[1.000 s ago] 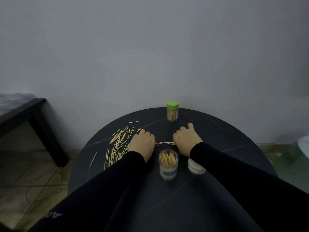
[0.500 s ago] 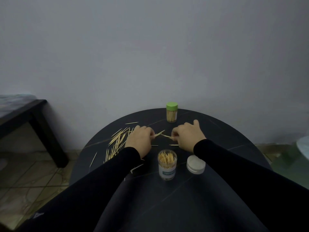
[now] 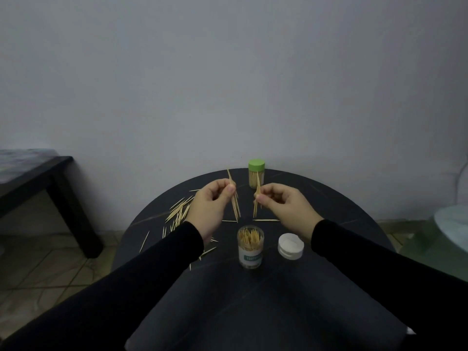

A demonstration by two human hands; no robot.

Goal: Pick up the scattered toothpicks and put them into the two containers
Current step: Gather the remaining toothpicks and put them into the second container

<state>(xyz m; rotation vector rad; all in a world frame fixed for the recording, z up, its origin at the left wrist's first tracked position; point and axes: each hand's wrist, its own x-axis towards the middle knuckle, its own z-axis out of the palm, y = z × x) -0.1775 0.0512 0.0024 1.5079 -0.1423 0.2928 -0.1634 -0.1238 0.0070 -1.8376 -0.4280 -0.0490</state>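
My left hand [image 3: 211,207] is raised above the round black table [image 3: 329,287] and pinches a small bunch of toothpicks [image 3: 235,201] that hang almost upright. My right hand [image 3: 286,206] pinches another small bunch [image 3: 257,198], also near upright. Below and between the hands stands an open clear container [image 3: 250,247], nearly full of toothpicks. A second container with a green lid [image 3: 256,173] stands at the table's far edge. Scattered toothpicks [image 3: 178,211] lie left of my left hand, and single ones [image 3: 266,220] lie under the hands.
A white lid [image 3: 290,245] lies right of the open container. A dark low table [image 3: 38,181] stands to the left on the tiled floor. A glass-topped surface [image 3: 450,224] shows at the right edge. A plain wall is close behind the table.
Both hands lifted off the tabletop, each bringing up a small bunch of toothpicks and turning it from flat to nearly upright.
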